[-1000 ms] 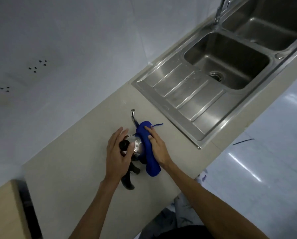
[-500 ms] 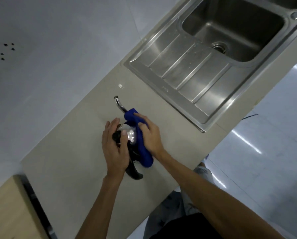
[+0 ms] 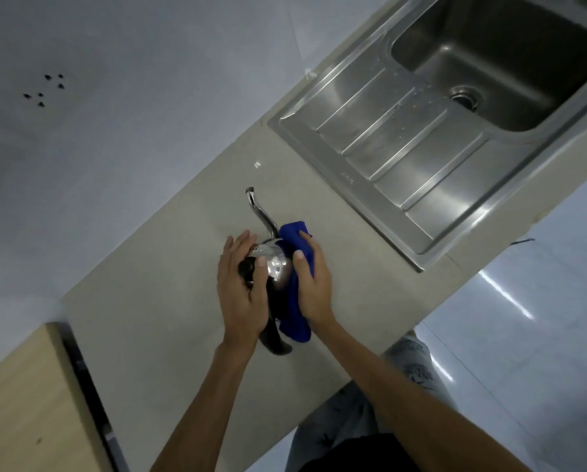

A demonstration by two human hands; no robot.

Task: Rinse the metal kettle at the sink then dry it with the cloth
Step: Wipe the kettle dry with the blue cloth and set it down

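A shiny metal kettle (image 3: 274, 264) with a thin curved spout, black lid knob and black handle stands on the beige counter (image 3: 169, 301). My left hand (image 3: 242, 291) rests over its lid and left side, holding it. My right hand (image 3: 314, 284) presses a blue cloth (image 3: 294, 311) against the kettle's right side, fingers wrapped over the cloth. Most of the kettle's body is hidden by both hands and the cloth.
A steel sink (image 3: 510, 59) with a ribbed drainboard (image 3: 397, 137) lies to the upper right of the kettle. A wall with small dark holes runs along the counter's far side. A wooden cabinet (image 3: 23, 403) sits at lower left. The counter's near edge drops to a glossy floor.
The view has shifted so the sink sits higher and further right. My right hand with the cloth has slid down along the kettle's right side; the left hand stays on the lid.
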